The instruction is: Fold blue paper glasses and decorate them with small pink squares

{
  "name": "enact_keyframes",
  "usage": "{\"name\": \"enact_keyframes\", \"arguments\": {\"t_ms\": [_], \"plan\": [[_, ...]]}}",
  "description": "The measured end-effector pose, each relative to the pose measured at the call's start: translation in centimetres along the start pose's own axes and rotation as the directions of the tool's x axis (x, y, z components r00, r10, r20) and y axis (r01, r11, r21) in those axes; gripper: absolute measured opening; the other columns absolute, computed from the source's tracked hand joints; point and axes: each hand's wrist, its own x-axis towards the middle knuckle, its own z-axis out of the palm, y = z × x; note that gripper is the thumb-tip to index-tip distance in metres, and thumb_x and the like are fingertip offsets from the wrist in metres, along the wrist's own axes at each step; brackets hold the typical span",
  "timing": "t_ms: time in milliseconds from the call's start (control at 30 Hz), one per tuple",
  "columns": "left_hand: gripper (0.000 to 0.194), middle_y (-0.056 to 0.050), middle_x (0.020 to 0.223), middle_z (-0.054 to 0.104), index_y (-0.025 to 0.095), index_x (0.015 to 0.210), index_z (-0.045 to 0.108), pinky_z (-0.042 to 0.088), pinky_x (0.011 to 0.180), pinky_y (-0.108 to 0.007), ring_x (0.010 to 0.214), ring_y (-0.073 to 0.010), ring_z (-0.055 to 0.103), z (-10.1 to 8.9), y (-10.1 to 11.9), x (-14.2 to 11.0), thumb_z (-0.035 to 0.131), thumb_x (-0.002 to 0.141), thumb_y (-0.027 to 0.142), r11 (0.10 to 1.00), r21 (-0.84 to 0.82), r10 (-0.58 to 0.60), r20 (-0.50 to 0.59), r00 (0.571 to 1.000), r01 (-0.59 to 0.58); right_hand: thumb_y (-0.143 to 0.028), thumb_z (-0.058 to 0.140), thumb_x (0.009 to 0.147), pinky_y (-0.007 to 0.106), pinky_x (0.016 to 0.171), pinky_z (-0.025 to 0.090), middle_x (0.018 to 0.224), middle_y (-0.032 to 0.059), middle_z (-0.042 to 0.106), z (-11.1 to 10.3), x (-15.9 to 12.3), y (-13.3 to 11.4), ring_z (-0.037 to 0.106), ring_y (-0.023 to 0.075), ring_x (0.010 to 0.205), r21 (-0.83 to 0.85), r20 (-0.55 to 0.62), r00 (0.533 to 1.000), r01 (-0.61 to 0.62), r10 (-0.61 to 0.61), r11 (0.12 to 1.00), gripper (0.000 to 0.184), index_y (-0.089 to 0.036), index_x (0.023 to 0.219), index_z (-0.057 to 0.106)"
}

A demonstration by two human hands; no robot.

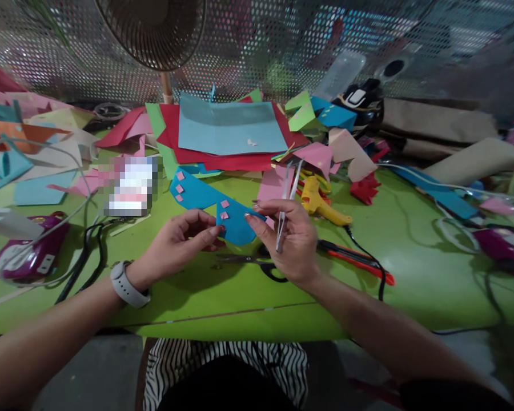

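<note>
one blue paper piece (237, 221), set with pink squares (225, 204), held above the desk (197, 302) toward the middle of its front edge; long axis slanted from far left to near right. left hand (184, 233): thumb and fingertips closed on the piece's near edge, the piece lying to its right and beyond. right hand (294, 240): thumb and finger pinched on the piece's right end, the piece extending leftward from it; tweezers (282, 220) also gripped, tips directed toward the back edge. neither hand nearer, both being in contact. scissors (240, 258) laid below.
</note>
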Motion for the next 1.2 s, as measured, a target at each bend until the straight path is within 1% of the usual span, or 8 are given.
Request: {"name": "enact_keyframes", "arguments": {"t_ms": [233,467,633,733,867,933,1067,1200], "plan": [[0.031,-0.004,0.087,0.071,0.014,0.096,0.063,0.059,0.077,-0.028,0.078,-0.0135,0.070,-0.1,0.3,-0.2,0.076,0.082,0.038,1.000,0.026,-0.009,0.015,1.000,0.008,-0.015,0.072,0.083,0.030,0.074,0.062,0.095,-0.0018,0.068,-0.1,0.0,0.1,0.068,0.0136,0.086,0.028,0.005,0.999,-0.034,0.034,0.999,0.026,-0.028,0.104,0.064],[0.026,-0.003,0.081,0.069,0.015,0.088,0.062,0.057,0.076,-0.028,0.076,-0.0135,0.068,-0.2,-0.3,-0.1,0.072,0.086,0.039,0.997,0.075,0.011,0.022,1.000,-0.013,-0.018,0.073,0.083,0.030,0.073,0.061,0.092,-0.0012,0.069,0.1,-0.1,-0.3,0.069,0.0143,0.085,0.032,0.021,0.998,-0.065,0.064,0.997,0.021,-0.027,0.100,0.065],[0.033,-0.006,0.090,0.071,0.014,0.093,0.067,0.056,0.079,-0.032,0.081,-0.0170,0.068,-0.5,1.1,-0.2,0.072,0.084,0.045,0.994,0.113,-0.015,0.049,0.999,0.009,-0.020,0.074,0.082,0.028,0.074,0.060,0.092,-0.0025,0.068,-0.1,0.3,0.4,0.067,0.0127,0.084,0.082,0.000,0.986,-0.164,0.165,0.983,0.022,-0.028,0.100,0.064],[0.036,-0.009,0.096,0.072,0.014,0.096,0.069,0.055,0.078,-0.033,0.086,-0.0203,0.068,-0.8,1.2,-0.1,0.067,0.088,0.050,0.988,0.150,-0.022,-0.003,1.000,0.023,-0.025,0.076,0.081,0.029,0.077,0.060,0.093,-0.0027,0.068,-0.2,0.6,0.8,0.066,0.0122,0.084,0.115,-0.035,0.977,-0.206,0.211,0.972,0.022,-0.028,0.099,0.063],[0.035,-0.007,0.123,0.068,0.021,0.118,0.067,0.049,0.098,-0.036,0.117,-0.0235,0.061,-0.6,-0.1,0.3,0.067,0.090,0.043,0.998,-0.059,0.003,-0.053,0.999,-0.006,-0.028,0.076,0.081,0.028,0.075,0.061,0.091,-0.0024,0.068,0.1,0.5,0.7,0.067,0.0126,0.084,0.127,0.000,0.969,-0.243,0.245,0.962,0.021,-0.028,0.098,0.063],[0.038,-0.006,0.130,0.065,0.024,0.122,0.065,0.045,0.104,-0.036,0.121,-0.0225,0.058,-0.4,-0.7,0.4,0.071,0.088,0.038,0.982,-0.189,0.007,-0.041,0.999,-0.015,-0.027,0.075,0.082,0.028,0.074,0.060,0.090,-0.0023,0.068,0.3,0.4,0.4,0.067,0.0128,0.083,0.126,0.033,0.967,-0.256,0.254,0.958,0.020,-0.028,0.098,0.063],[0.030,-0.004,0.117,0.070,0.022,0.107,0.072,0.048,0.096,-0.029,0.104,-0.0163,0.063,0.2,-1.1,0.4,0.078,0.082,0.036,0.964,-0.266,-0.035,-0.084,0.996,0.011,-0.027,0.074,0.083,0.029,0.074,0.060,0.088,-0.0020,0.066,0.6,-0.1,0.0,0.067,0.0137,0.083,0.125,0.121,0.954,-0.289,0.274,0.949,0.023,-0.026,0.103,0.062],[0.023,-0.001,0.099,0.071,0.019,0.095,0.073,0.050,0.086,-0.026,0.087,-0.0118,0.064,0.5,-0.8,0.3,0.082,0.078,0.032,0.960,-0.280,-0.041,-0.146,0.988,-0.002,-0.025,0.074,0.084,0.029,0.073,0.059,0.086,-0.0023,0.065,0.9,-0.5,-0.1,0.067,0.0133,0.083,0.113,0.173,0.960,-0.241,0.220,0.964,0.025,-0.026,0.106,0.062]]}}
